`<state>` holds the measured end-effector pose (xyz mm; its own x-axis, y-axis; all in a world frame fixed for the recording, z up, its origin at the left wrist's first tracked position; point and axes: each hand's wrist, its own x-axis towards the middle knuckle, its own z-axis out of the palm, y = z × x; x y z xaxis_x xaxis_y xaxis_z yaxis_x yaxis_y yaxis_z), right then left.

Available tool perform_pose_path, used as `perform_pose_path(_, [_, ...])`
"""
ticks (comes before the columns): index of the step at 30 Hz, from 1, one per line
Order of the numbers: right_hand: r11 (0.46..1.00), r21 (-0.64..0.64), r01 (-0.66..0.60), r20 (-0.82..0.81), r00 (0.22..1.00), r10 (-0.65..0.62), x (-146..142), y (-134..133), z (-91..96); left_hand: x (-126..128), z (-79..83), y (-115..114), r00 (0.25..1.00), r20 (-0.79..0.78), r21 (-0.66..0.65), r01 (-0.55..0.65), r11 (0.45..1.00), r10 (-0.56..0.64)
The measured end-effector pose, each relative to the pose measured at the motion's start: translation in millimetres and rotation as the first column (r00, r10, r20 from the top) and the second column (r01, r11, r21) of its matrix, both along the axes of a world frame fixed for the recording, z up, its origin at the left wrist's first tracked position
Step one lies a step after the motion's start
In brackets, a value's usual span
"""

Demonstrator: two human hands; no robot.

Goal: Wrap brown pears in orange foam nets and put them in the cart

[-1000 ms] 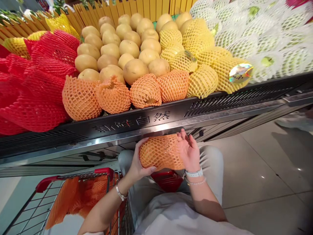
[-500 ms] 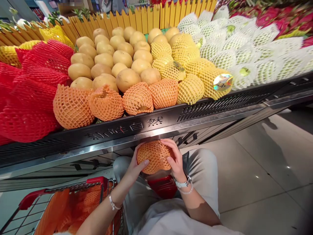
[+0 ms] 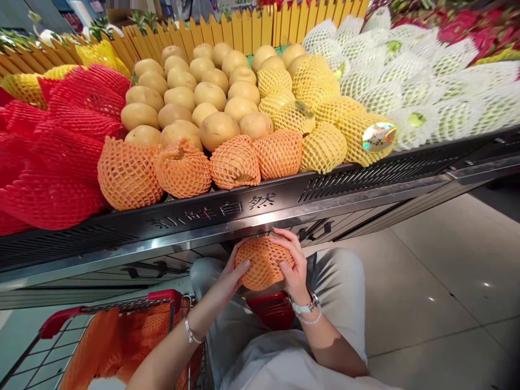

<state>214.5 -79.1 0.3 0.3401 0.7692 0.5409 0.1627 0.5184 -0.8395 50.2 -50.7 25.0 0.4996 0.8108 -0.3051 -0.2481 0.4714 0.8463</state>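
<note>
An orange foam fruit net [image 3: 261, 264] sits between my two hands above my lap, rounded in shape. Any fruit inside cannot be made out clearly through the mesh. My left hand [image 3: 232, 276] grips its left side with the thumb on the near face. On the other side, my right hand [image 3: 296, 265] holds it with the thumb pressed to the front and the fingers over the top edge. Just beyond, on the display shelf, a row of fruits in orange nets [image 3: 234, 162] lies before several bare tan fruits [image 3: 219, 131].
A black shelf edge with a metal rim [image 3: 260, 219] runs just beyond my hands. At lower left stands a cart [image 3: 57, 323] holding orange nets [image 3: 142, 336]. Red-netted fruits [image 3: 60, 189], yellow-netted fruits [image 3: 324, 147] and white-netted fruits [image 3: 410, 97] fill the shelf. Behind is a yellow picket fence [image 3: 244, 32].
The view has shifted slightly, so the shelf appears a little further right. Both hands still hold the net, and my right fingers have lifted and shifted a little at its upper edge.
</note>
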Motion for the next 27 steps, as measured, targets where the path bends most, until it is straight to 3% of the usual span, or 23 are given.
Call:
perform_pose_path(4, [0.995, -0.099, 0.000, -0.207, 0.978, -0.021, -5.8, 6.9, -4.2, 0.8, -1.1, 1.9, 1.000, 0.005, -0.075, -0.015, 0.997, 0.016])
perform_pose_path(8, [0.980, -0.188, -0.063, -0.492, 0.870, -0.038, -19.1, 17.4, -19.4, 2.9, 0.5, 4.9, 1.000, -0.018, -0.113, -0.003, 0.994, 0.001])
perform_pose_path(11, [0.965, -0.220, -0.141, -0.721, 0.690, -0.064, -28.7, 23.7, -30.6, 2.9, -0.4, 7.5, 0.998, -0.053, -0.095, 0.014, 0.995, -0.019])
perform_pose_path(14, [0.931, -0.232, -0.282, -0.903, 0.419, -0.098, -30.9, 27.5, -36.3, 1.0, -4.5, 7.8, 0.996, -0.083, -0.056, 0.036, 0.998, -0.040])
perform_pose_path(16, [0.887, -0.181, -0.425, -0.964, 0.253, -0.075, -27.4, 29.3, -36.5, -0.3, -8.5, 5.7, 0.992, -0.110, 0.052, 0.073, 0.996, -0.067])
perform_pose_path(18, [0.856, -0.112, -0.504, -0.988, 0.147, -0.042, -22.3, 30.5, -34.9, -0.4, -13.7, 2.1, 0.978, -0.203, 0.226, 0.097, 0.969, -0.050])
perform_pose_path(22, [0.834, -0.049, -0.549, -0.997, 0.082, -0.005, -22.5, 28.3, -33.5, 4.6, -30.9, -2.9, 0.921, -0.354, 0.545, 0.063, 0.836, 0.162])
perform_pose_path(24, [0.816, -0.061, -0.575, -0.995, 0.097, -0.006, -31.9, 24.5, -36.5, 8.8, -42.5, -2.8, 0.933, -0.292, 0.605, 0.010, 0.796, 0.210])
perform_pose_path(27, [0.809, -0.086, -0.581, -0.988, 0.154, 0.006, -50.3, 18.6, -41.6, 13.6, -55.8, -1.2, 0.951, -0.145, 0.607, -0.134, 0.784, 0.275])
